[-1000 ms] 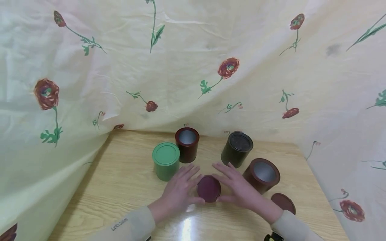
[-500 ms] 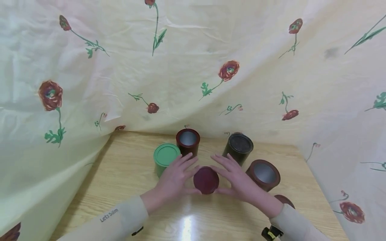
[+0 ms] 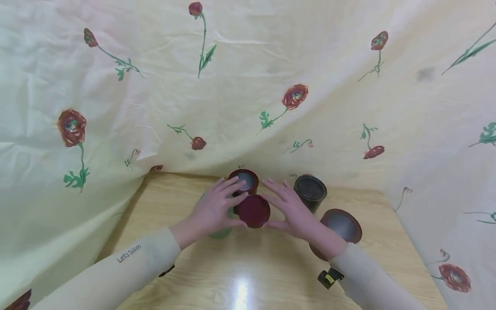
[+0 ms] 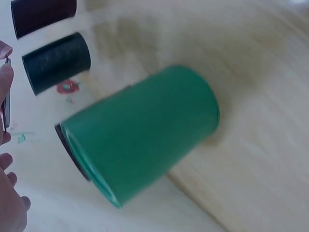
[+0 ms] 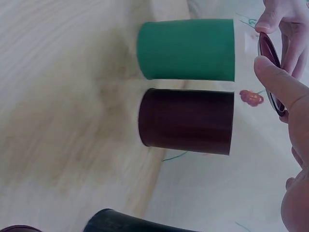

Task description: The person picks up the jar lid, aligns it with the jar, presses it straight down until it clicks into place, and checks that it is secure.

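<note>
A round maroon lid [image 3: 253, 211] is held up off the table between both hands. My left hand [image 3: 211, 211] pinches its left edge with thumb and fingers. On the opposite edge my right hand [image 3: 297, 217] grips it the same way. Just behind the lid stands an open dark red can [image 3: 252, 178], partly covered by the lid and left fingers. In the right wrist view the lid [image 5: 268, 50] appears edge-on, beyond the top of the dark red can [image 5: 186, 121]. A green can [image 4: 140, 135] stands beside it, mostly hidden under my left hand in the head view.
A black can [image 3: 310, 189] with its lid on stands at the back right. Nearer on the right is an open brown can [image 3: 358, 234], partly behind my right forearm. Flowered cloth [image 3: 232, 86] hangs behind and beside the wooden table [image 3: 209, 280].
Both hands have raised the maroon lid off the table and carried it back and left toward the open dark red can. The brown lid at right is now hidden by my right sleeve.
</note>
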The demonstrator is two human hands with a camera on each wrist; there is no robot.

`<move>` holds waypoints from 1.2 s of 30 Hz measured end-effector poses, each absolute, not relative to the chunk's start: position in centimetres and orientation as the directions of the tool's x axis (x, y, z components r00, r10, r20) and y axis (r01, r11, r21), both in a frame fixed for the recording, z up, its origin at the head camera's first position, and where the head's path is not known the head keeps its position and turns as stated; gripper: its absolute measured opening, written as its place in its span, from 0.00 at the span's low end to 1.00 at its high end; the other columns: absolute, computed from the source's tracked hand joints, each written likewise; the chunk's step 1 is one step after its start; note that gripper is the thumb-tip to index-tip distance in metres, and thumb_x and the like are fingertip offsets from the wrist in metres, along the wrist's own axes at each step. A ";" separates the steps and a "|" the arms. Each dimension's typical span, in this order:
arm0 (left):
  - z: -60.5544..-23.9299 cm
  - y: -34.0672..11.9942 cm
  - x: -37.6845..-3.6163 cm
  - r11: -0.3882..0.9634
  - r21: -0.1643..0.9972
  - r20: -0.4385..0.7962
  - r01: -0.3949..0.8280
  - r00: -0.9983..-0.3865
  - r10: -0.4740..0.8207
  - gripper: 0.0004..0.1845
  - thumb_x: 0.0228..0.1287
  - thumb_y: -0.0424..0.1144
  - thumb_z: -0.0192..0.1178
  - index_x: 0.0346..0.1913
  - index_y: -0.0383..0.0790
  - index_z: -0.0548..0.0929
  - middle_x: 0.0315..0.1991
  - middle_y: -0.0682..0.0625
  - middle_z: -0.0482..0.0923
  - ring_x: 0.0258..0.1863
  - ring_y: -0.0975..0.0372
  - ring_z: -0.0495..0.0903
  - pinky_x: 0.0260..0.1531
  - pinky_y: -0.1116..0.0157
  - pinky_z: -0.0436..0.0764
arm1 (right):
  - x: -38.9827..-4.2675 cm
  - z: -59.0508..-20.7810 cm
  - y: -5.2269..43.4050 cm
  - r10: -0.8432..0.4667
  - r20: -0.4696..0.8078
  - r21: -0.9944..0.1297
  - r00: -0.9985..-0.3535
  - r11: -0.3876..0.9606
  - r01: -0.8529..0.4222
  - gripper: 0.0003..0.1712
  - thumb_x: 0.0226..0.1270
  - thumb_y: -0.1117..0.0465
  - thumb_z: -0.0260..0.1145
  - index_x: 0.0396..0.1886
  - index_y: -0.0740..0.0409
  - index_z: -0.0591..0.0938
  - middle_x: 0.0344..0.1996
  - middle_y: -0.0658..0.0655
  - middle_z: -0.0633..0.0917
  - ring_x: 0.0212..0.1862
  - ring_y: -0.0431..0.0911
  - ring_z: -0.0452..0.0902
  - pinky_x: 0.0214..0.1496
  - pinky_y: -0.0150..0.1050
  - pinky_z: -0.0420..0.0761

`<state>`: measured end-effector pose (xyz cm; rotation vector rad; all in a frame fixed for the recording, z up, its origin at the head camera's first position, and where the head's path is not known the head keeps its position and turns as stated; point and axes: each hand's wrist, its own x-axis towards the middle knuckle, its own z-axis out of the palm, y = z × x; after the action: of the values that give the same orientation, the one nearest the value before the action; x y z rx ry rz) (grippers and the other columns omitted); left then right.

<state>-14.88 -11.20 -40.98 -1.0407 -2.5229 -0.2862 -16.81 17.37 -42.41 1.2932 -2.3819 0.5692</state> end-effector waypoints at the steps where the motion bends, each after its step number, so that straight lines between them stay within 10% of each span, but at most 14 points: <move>1: -40.8 -11.4 -15.2 0.706 0.030 0.428 0.708 -0.647 0.631 0.45 0.49 0.67 0.80 0.66 0.44 0.87 0.75 0.44 0.76 0.78 0.48 0.69 0.78 0.45 0.67 | -17.1 -42.2 17.2 -0.700 0.496 -0.174 -0.514 0.500 -0.848 0.49 0.44 0.52 0.92 0.67 0.62 0.83 0.77 0.67 0.71 0.79 0.64 0.65 0.78 0.73 0.61; 36: -39.5 -13.6 -22.6 0.720 0.139 0.346 0.680 -0.715 0.608 0.44 0.51 0.62 0.82 0.69 0.42 0.85 0.76 0.40 0.73 0.78 0.44 0.69 0.78 0.43 0.66 | -23.4 -40.0 14.2 -0.674 0.328 -0.266 -0.662 0.607 -0.749 0.46 0.57 0.52 0.87 0.72 0.64 0.80 0.80 0.67 0.67 0.82 0.63 0.59 0.85 0.65 0.48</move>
<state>-22.64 -13.64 -39.50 -1.0150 -2.6501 -0.3725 -23.41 14.17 -40.04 1.1819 -2.6379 0.5707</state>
